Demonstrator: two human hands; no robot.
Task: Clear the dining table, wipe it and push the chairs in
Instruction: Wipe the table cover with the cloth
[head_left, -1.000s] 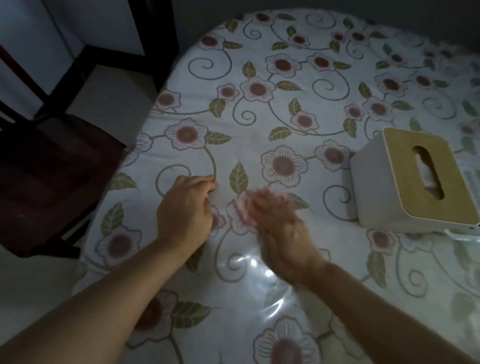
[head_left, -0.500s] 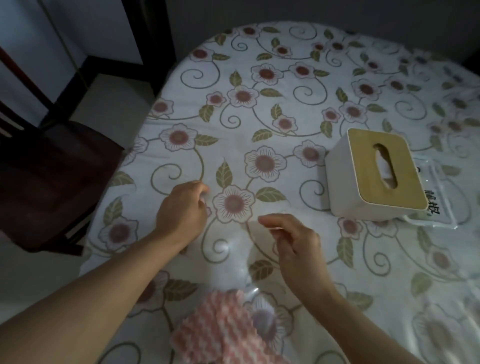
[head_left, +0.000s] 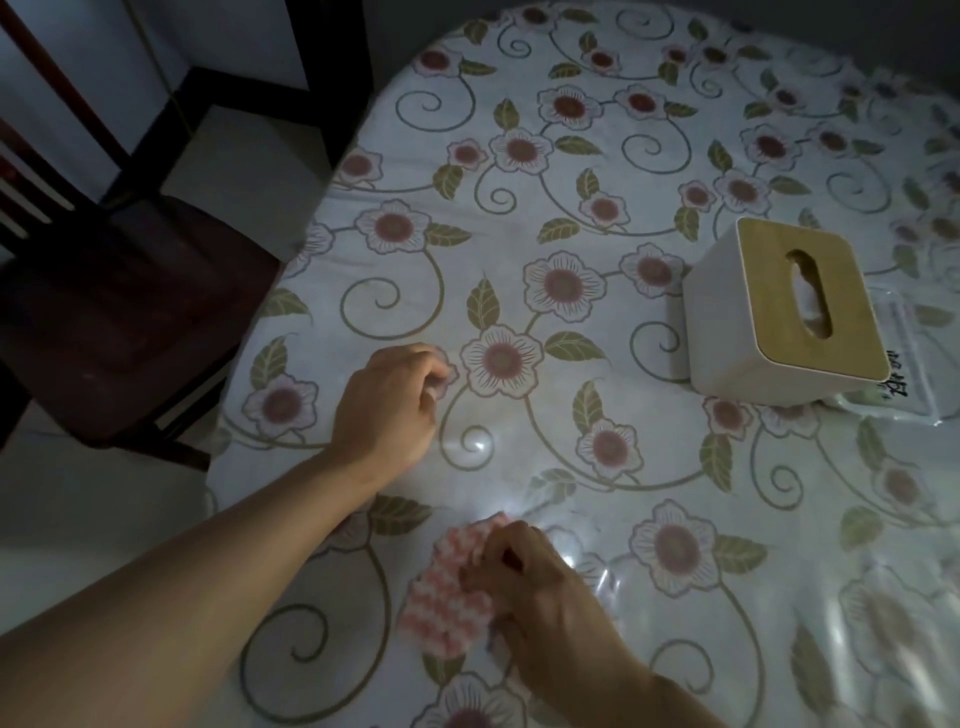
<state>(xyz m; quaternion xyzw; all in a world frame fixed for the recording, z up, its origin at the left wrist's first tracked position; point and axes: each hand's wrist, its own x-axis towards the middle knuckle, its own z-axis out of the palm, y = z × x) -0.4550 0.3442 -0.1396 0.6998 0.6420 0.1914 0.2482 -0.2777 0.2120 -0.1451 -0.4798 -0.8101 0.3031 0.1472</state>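
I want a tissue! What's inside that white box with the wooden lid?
Through the oval slot of the white tissue box with the wooden lid, something pale and crumpled shows, likely a tissue. The walls and lid hide the rest, so how many remain cannot be seen.
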